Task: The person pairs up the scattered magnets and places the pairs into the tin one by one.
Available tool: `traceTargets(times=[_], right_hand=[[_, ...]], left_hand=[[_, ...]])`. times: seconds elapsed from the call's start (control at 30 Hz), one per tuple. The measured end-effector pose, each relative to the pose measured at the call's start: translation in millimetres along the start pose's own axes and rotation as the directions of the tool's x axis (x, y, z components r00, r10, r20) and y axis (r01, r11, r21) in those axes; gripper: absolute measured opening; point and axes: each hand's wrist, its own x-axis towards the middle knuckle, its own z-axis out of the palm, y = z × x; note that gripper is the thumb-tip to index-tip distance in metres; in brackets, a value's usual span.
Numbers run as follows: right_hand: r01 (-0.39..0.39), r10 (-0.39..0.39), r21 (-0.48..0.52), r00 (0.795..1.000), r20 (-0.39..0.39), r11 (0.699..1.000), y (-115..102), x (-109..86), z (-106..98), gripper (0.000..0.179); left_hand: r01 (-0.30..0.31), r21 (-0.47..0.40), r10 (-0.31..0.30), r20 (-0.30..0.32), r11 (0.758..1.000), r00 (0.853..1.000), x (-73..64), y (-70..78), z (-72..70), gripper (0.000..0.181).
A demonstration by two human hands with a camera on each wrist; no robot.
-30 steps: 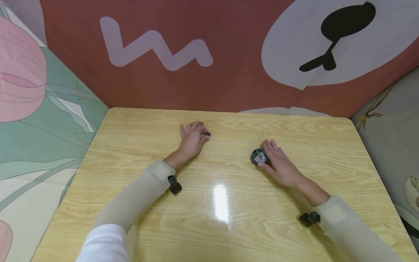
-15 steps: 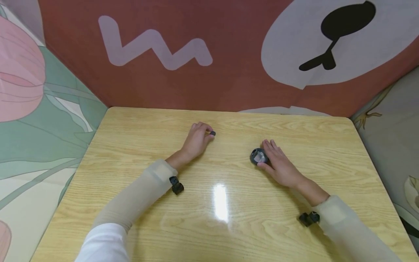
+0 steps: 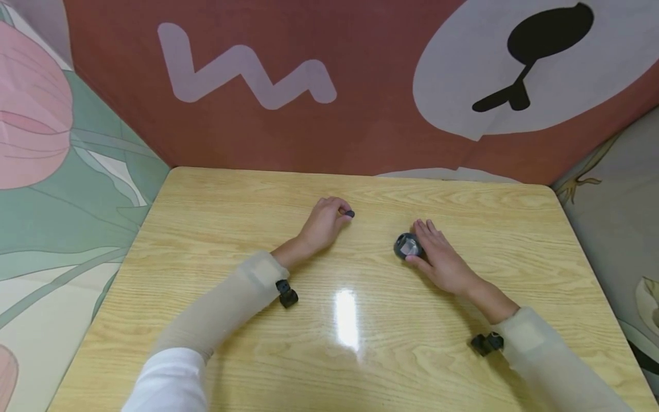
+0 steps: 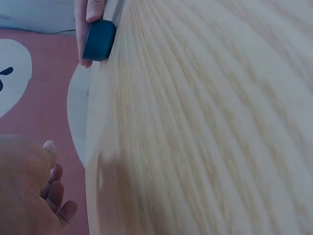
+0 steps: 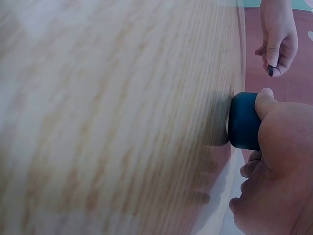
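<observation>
In the head view, my left hand [image 3: 321, 225] pinches a small black piece [image 3: 350, 214] between thumb and forefinger, above the far middle of the table. The piece also shows as a thin dark block [image 5: 270, 71] in the right wrist view; its exact kind cannot be told. To the right, a squat round dark teal case [image 3: 407, 245] stands on the table, with a shiny greyish top and a dark recess at its upper left. My right hand [image 3: 444, 264] steadies it, thumb on the near side and fingers along the right side. A gap separates the two hands.
The wood-grain table [image 3: 288, 355] has a bright light reflection near its middle. A red printed backdrop [image 3: 360, 131] rises behind its far edge, with patterned cloth [image 3: 103, 189] at the left. Small black cameras hang from both wrists.
My left hand has moved right with the small black piece, closer to the round case, and its outer fingers have drawn in. The right hand and the case have stayed put.
</observation>
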Motion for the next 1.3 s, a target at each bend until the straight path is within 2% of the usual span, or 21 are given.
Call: traceTargets(times=[0.23, 0.57, 0.8, 1.1, 1.3], right_hand=[[-0.005, 0.005, 0.001, 1.000, 0.005, 1.000, -1, 0.0, -1, 0.079], [-0.008, 0.008, -0.002, 1.000, 0.006, 1.000, -2, 1.0, -2, 0.079], [0.002, -0.002, -0.002, 1.000, 0.001, 1.000, -1, 1.7, -1, 0.079], [0.009, -0.009, -0.003, 1.000, -0.007, 1.000, 1, 2.2, -1, 0.078], [0.002, -0.002, -0.001, 1.000, 0.009, 1.000, 0, 1.8, -2, 0.078]], left_hand=[[-0.031, -0.014, 0.031, 0.013, 0.999, 0.999, 3.4, 16.3, 7.4, 0.017], [-0.117, -0.006, 0.117, 0.035, 0.993, 0.993, 9.9, 41.8, 20.9, 0.017], [-0.135, 0.000, 0.135, 0.078, 0.991, 0.988, 11.9, 55.5, 30.1, 0.018], [-0.196, -0.013, 0.196, 0.139, 0.981, 0.971, 13.6, 66.1, 43.5, 0.022], [-0.246, 0.024, 0.236, 0.206, 0.969, 0.950, 15.9, 69.9, 50.4, 0.024]])
